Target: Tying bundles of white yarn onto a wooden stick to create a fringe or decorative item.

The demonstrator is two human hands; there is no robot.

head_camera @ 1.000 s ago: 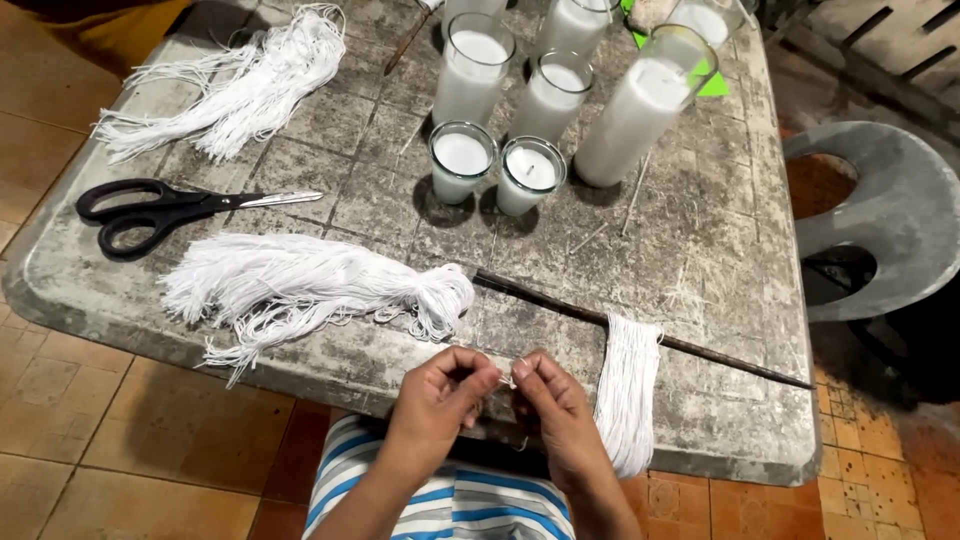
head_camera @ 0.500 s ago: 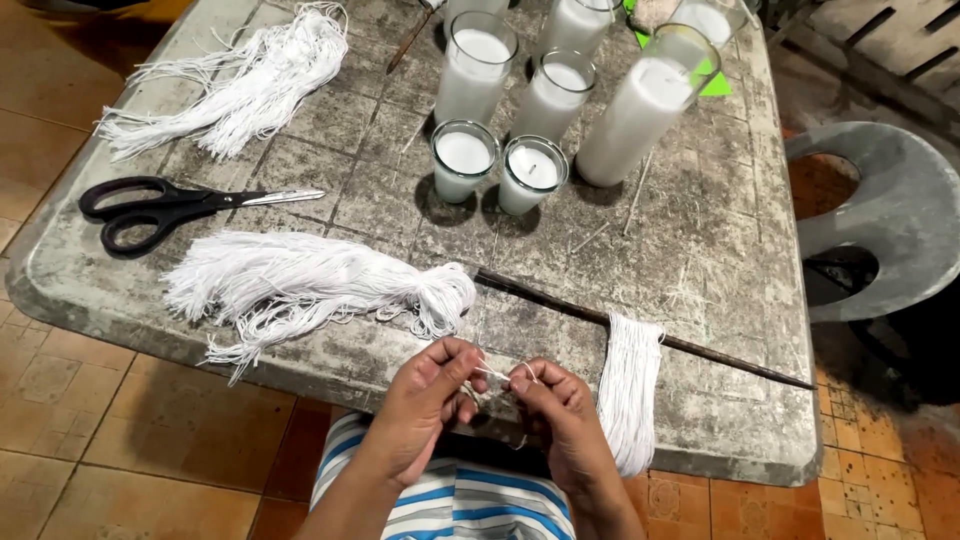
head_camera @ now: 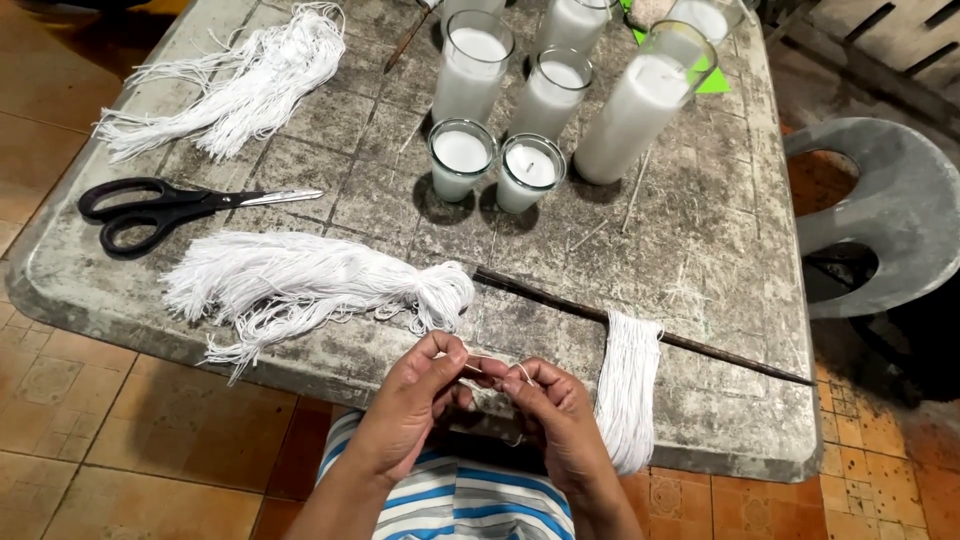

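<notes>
Glass jars [head_camera: 530,172] full of white wax are standing at the far side of the table [head_camera: 700,300], two short ones in front of the taller ones. I am pinching a short white string [head_camera: 520,372] between both hands at the table's near edge. My left hand [head_camera: 415,405] is closing its fingertips on one end, my right hand [head_camera: 555,415] is curling round the other. A loose string bundle [head_camera: 300,285] is lying just beside my left hand, and another bundle [head_camera: 628,385] is draping over the edge by my right.
</notes>
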